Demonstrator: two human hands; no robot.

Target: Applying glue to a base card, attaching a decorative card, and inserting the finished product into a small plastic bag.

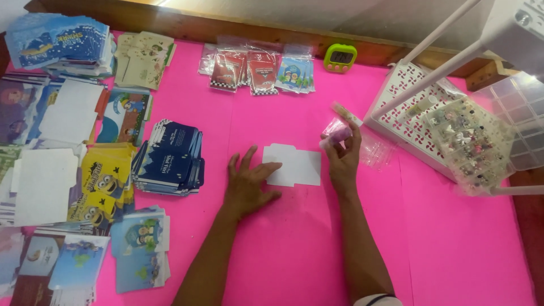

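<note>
My left hand [247, 182] lies flat on the pink table, its fingertips pressing the left edge of a white die-cut card [297, 166]. My right hand [342, 157] is raised just right of the card and pinches a small clear plastic bag [336, 132] with something purplish in it. A slim tube-like item [346, 113] sticks up past the fingers. More small clear bags [378, 151] lie to the right of that hand.
Stacks of printed cards lie along the left: a dark blue stack [170, 157], yellow cartoon ones [105, 181], light blue ones [139, 249]. Packaged items [258, 71] and a green timer [340, 58] lie at the back. A white perforated tray [405, 113] and a clear compartment box [473, 141] stand right.
</note>
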